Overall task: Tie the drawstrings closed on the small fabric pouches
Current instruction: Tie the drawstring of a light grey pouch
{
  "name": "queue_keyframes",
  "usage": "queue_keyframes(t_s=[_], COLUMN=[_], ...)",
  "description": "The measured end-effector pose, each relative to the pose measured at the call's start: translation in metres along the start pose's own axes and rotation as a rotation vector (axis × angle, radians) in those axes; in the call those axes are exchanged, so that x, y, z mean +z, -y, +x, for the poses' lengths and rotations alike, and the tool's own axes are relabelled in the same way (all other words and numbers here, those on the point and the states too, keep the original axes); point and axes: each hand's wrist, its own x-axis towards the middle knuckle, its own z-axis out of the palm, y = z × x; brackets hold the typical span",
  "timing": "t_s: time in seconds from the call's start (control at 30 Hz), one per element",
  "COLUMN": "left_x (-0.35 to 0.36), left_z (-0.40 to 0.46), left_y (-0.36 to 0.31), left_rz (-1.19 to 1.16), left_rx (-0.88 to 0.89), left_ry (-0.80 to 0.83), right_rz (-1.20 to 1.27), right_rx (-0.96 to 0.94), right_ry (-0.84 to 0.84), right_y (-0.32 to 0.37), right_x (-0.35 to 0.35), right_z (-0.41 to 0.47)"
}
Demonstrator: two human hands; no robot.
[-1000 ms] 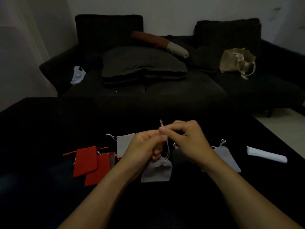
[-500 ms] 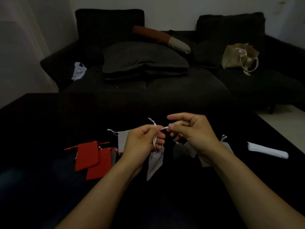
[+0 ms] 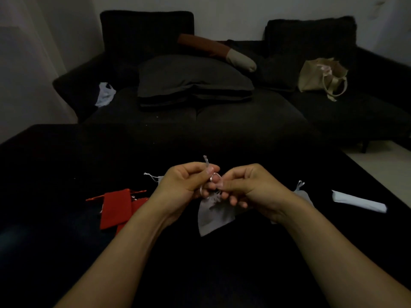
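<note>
A small grey pouch hangs below my two hands above the black table. My left hand pinches its white drawstring, whose end sticks up past my thumb. My right hand pinches a loop of the same drawstring close against the left fingers. Two red pouches lie overlapped on the table at the left. Another grey pouch lies behind my right wrist, mostly hidden. The cord of a further grey pouch shows behind my left hand.
A folded white piece lies on the table at the right. Beyond the table stands a dark sofa with a grey pillow, a beige bag and a white plastic bag.
My hands have come together again, the loop between them has got smaller, and the grey pouch has swung from hanging narrow to spreading wider under my fingers.
</note>
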Motion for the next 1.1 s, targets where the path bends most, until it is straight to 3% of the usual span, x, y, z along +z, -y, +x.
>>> queue_keyframes(t_s=[0.13, 0.23, 0.37, 0.57, 0.7, 0.8, 0.97, 1.1], left_x=[-0.003, 0.003, 0.011, 0.013, 0.017, 0.018, 0.008, -0.001], left_z=[0.001, 0.002, 0.003, 0.003, 0.001, 0.003, 0.009, 0.008], left_y=[0.003, 0.005, 0.007, 0.008, 0.006, 0.004, 0.000, -0.004], left_rz=[0.143, 0.111, -0.178, -0.149, -0.189, -0.373, -0.634, -0.549], left_rx=[0.163, 0.210, 0.107, 0.110, 0.089, 0.026, -0.101, -0.082], left_ry=[-0.124, -0.204, -0.118, -0.100, -0.105, -0.194, -0.277, -0.292], right_rz=[0.033, 0.055, 0.275, 0.657, 0.674, 0.776, 1.067, 0.959], right_rx=[0.018, 0.040, 0.141, 0.105, 0.085, 0.086, 0.047, -0.012], right_ry=[-0.076, 0.001, 0.006, -0.018, -0.100, -0.216, -0.068, -0.093], right_y=[-0.003, -0.001, -0.001, -0.004, -0.007, -0.006, -0.001, -0.003], right_x=[0.000, 0.002, 0.006, 0.012, 0.015, 0.012, 0.004, -0.006], right_z=[0.004, 0.003, 0.005, 0.013, 0.017, 0.021, 0.018, 0.017])
